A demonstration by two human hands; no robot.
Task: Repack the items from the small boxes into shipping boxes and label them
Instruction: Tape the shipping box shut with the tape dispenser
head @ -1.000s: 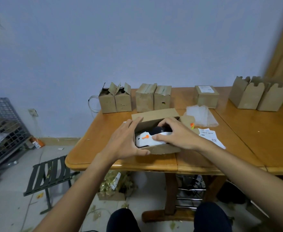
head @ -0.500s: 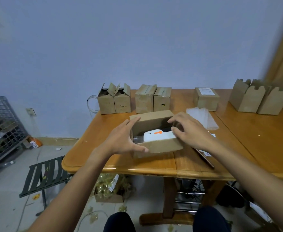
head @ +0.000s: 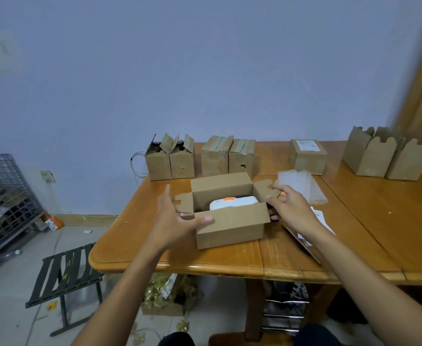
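An open brown shipping box [head: 229, 228] lies in the middle of the wooden table [head: 292, 260]. Inside it rests a white device with an orange button [head: 232, 203]. My left hand [head: 175, 221] is at the box's left end, fingers spread, thumb lying on the front wall beside the left flap [head: 183, 203]. My right hand [head: 289, 208] is at the right end, its fingertips on the edge of the right flap [head: 261, 191]. Small brown boxes stand along the back: two with open tops [head: 170, 161] and two closed ones [head: 228, 157].
A closed box with a white label [head: 307, 157] and two open empty cartons [head: 384, 156] stand at the back right. Clear bubble bags [head: 302, 183] and printed label sheets [head: 319, 218] lie right of the box. A folding stool [head: 65, 275] and wire cage [head: 5, 196] are on the left.
My right hand has left the white device inside the box and gone to the right flap. The left hand has opened and shifted to the left end. Both end flaps now stand out.
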